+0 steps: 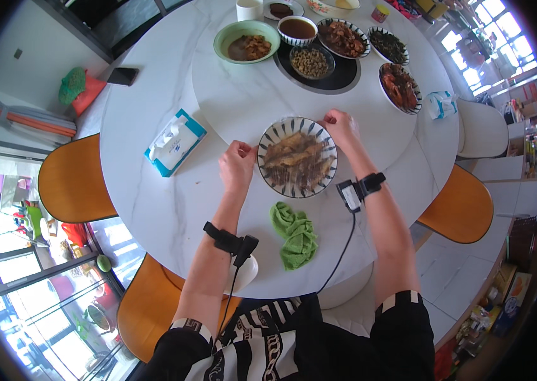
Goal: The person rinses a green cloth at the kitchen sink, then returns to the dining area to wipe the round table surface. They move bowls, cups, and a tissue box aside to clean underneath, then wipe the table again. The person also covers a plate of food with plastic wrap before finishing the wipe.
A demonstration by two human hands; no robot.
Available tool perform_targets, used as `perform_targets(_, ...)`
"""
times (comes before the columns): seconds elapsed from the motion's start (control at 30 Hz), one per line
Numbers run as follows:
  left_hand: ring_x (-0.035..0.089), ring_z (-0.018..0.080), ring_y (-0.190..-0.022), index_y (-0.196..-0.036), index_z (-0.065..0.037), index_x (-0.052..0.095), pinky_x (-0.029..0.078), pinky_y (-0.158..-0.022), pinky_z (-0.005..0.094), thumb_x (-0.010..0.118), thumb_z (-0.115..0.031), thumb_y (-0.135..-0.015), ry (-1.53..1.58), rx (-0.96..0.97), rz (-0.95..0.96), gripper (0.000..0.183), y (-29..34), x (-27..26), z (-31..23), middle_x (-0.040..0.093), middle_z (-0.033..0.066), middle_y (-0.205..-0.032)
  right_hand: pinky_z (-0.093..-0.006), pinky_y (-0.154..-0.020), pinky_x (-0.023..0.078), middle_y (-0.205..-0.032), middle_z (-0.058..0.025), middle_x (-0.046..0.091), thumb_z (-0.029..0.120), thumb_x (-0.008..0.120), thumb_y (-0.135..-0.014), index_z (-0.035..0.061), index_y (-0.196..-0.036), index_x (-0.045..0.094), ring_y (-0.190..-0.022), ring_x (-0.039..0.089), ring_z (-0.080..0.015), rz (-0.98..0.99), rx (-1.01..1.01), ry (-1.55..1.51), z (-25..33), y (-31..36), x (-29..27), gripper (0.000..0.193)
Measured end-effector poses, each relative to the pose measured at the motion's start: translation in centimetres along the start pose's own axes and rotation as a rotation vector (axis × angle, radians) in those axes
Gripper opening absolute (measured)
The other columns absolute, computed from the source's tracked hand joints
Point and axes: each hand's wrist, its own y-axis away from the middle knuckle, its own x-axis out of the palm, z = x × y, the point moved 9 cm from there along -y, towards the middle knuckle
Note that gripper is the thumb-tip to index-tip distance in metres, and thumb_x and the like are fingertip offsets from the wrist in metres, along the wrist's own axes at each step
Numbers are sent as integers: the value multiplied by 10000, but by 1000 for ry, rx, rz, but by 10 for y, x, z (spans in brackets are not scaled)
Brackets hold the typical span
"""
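Evidently both hands are at the rim of one patterned dish, left and right.
The dish [297, 159], white with dark strokes and filled with brown food, sits on the near part of the round marbled bench [147, 216]; the left grip [238, 166] has its fingers bent in with the tips at the dish's left edge, the right grip [339, 127] is bent likewise at its upper right, and I cannot tell whether either is clenched on anything. A crumpled green cloth [297, 238] lies just below the dish, a blue-and-white tissue pack [176, 143] to its left, and a green bowl [246, 42] of food stands farther back.
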Motion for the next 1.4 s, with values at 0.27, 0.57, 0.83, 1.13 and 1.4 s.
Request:
perform_targets(0.27,677,182,-554,-940,19,652,519,-461,256,593,-111,-950,586,-337,425,143,42,15,10,646,55,-774,-196,-488,456,-756,23,668,173,616,-956,76,-1024,700,-636,610,-52,31,-12,-640,-49,59,-18,145)
perform_targets(0.57,719,250,-678,-987,40,609,601,-594,306,556,-116,-972,709,-370,410,165,60,34,8,678,122,-821,-231,-569,500,-930,-30,695,217,572,-991,57,-1161,679,-725,638,-68,101,-93,-1023,-23,72,-8,256)
perform_targets(0.83,719,282,-894,-1287,23,503,601,-735,334,472,-65,-988,1040,-377,341,313,50,35,3,641,134,-1121,-386,-873,480,-1258,-138,607,196,720,-822,134,-1149,664,-1048,610,-265,-115,-698,-252,50,255,-6,338)
perform_targets(1.13,712,212,-839,-1324,-68,546,539,-642,253,518,-190,-1000,628,-420,522,348,84,-26,1,662,104,-1124,-386,-1015,411,-1316,-96,558,-10,624,-779,101,-1207,660,-1246,503,-276,101,-706,-344,44,280,76,444)
perform_targets(1.4,692,184,-748,-1248,-44,596,519,-564,221,555,-208,-992,628,-461,297,306,128,-153,64,684,102,-985,-332,-936,473,-1385,-103,551,-88,516,-845,74,-1231,644,-1208,560,-245,-473,-18,-458,-173,191,-89,438)
